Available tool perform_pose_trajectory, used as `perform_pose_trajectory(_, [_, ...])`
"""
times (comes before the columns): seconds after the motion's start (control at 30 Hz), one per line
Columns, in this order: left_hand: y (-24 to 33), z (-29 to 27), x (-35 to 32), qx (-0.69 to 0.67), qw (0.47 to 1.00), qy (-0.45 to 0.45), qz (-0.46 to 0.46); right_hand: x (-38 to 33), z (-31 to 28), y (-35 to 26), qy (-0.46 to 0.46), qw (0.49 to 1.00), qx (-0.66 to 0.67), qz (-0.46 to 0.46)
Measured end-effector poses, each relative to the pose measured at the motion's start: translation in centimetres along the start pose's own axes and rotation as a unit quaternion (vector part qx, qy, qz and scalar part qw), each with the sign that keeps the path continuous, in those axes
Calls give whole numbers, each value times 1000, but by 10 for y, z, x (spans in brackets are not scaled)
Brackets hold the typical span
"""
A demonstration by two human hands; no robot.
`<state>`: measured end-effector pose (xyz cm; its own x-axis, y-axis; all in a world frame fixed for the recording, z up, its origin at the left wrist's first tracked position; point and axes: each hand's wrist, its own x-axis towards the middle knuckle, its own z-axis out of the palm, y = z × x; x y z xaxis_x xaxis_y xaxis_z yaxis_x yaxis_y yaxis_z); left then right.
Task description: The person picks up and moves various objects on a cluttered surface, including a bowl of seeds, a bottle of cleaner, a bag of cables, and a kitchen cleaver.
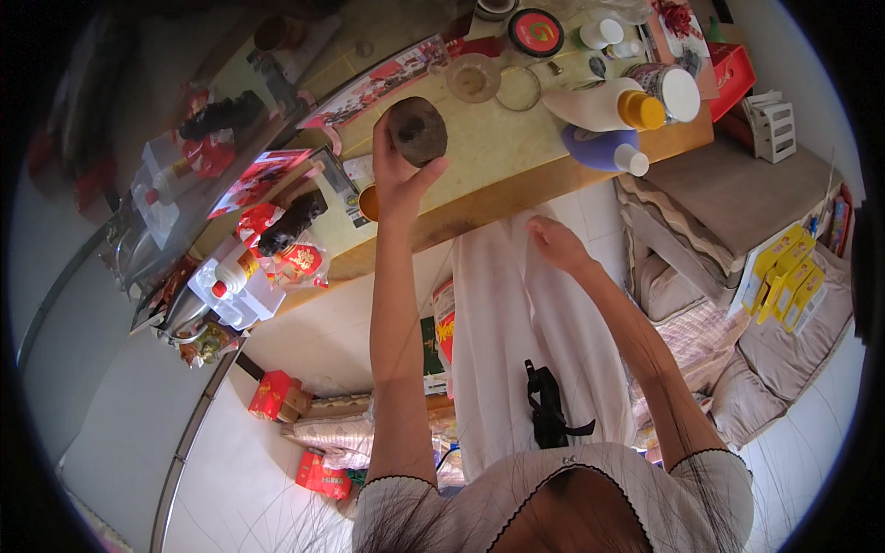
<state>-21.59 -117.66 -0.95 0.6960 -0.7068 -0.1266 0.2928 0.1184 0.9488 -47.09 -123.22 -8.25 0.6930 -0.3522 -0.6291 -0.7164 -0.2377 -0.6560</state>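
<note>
**Dark round lump lifted over the yellow surface**

You are holding a dark brown, rough, rounded lump (418, 130) up in your left hand (396, 170), arm stretched well forward. Your thumb is pressing along its lower right side and your fingers are wrapping behind its left edge, so the hand is closing around it from below and the broad dimpled face is turning toward you, probably so you can look it over. The lump is hanging above the yellow-green surface (489, 157), not resting on it.

Your right hand (556, 244) is holding nothing. It is hovering loosely open, fingers slightly curled, just off the near edge of the surface and above your pale trousers (516, 313); whether the fingertips are brushing the cloth, you cannot tell from here.

Beyond the lump, a small clear glass dish (473, 77) is sitting close by. To the right, a cream plastic bottle with an orange cap (604, 106) is lying on its side, and a lilac bottle with a white cap (604, 149) is lying just below it, near the edge. A round black tin with a red and green lid (536, 31) is standing at the far side.

To your left, a clear plastic jug with a red cap (235, 290) is sitting among red packets near the surface's corner.
</note>
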Motion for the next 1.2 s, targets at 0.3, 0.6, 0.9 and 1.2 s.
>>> perform_pose_trajectory(0.3, [44,39,-10,-300,953,-47,-2,-2,5,18,11,999,-35,-36])
perform_pose_trajectory(0.6, [56,48,-10,-356,921,-145,57,-1,7,11,15,998,-49,-41])
perform_pose_trajectory(0.9, [74,61,-14,-377,898,-214,74,-7,8,13,20,997,-61,-53])
perform_pose_trajectory(1.2, [109,60,-40,292,933,106,183,-12,10,10,-20,996,-80,-13])
